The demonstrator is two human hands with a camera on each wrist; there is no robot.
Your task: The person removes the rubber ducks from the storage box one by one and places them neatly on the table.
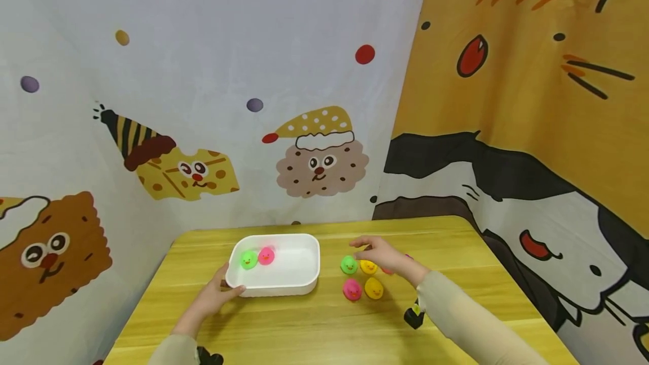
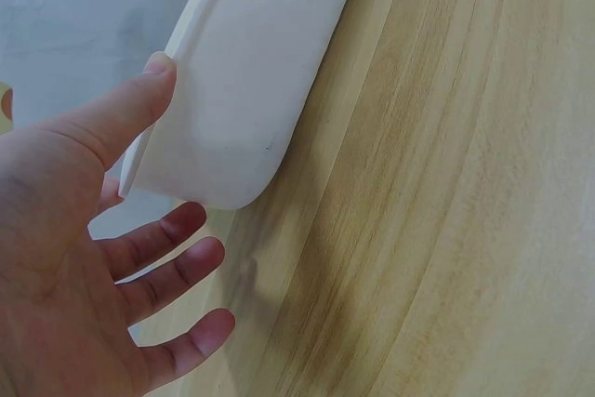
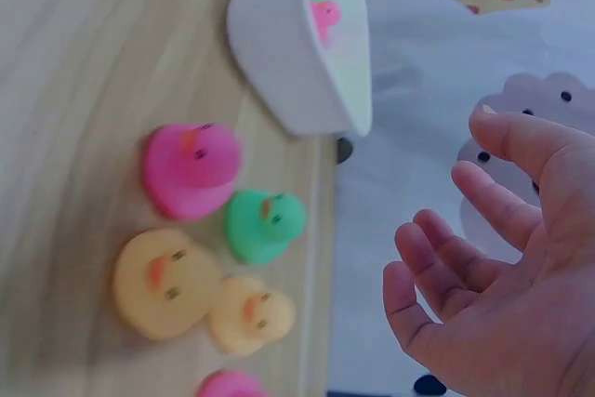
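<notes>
Left hand (image 1: 215, 294): lying nearest the camera, fingers spread and relaxed, thumb touching the near-left corner of the white tub (image 1: 304, 280); nothing is being gripped
White tub: sitting on the wooden table (image 1: 314, 331), left of centre, holding a green duck (image 1: 248, 259) and a pink duck (image 1: 266, 256) side by side
Right hand (image 1: 387, 256): hovering above the loose group, fingers apart and lightly bent, palm empty
Loose ducks: standing on the table just right of the tub; a green one (image 1: 349, 265) and a yellow one (image 1: 368, 267) behind, a pink one (image 1: 352, 289) and a yellow one (image 1: 373, 288) in front, another pink one (image 3: 228, 385) partly hidden
Risk, crowding: ducks are standing close together, so descending fingers are likely knocking a neighbour over or off the far edge
Risk, tub shift: thumb contact alone is steadying the tub; a bump at the rim is likely sliding it
Risk, slip: rounded, smooth bodies are likely squirting out of a shallow pinch
</notes>
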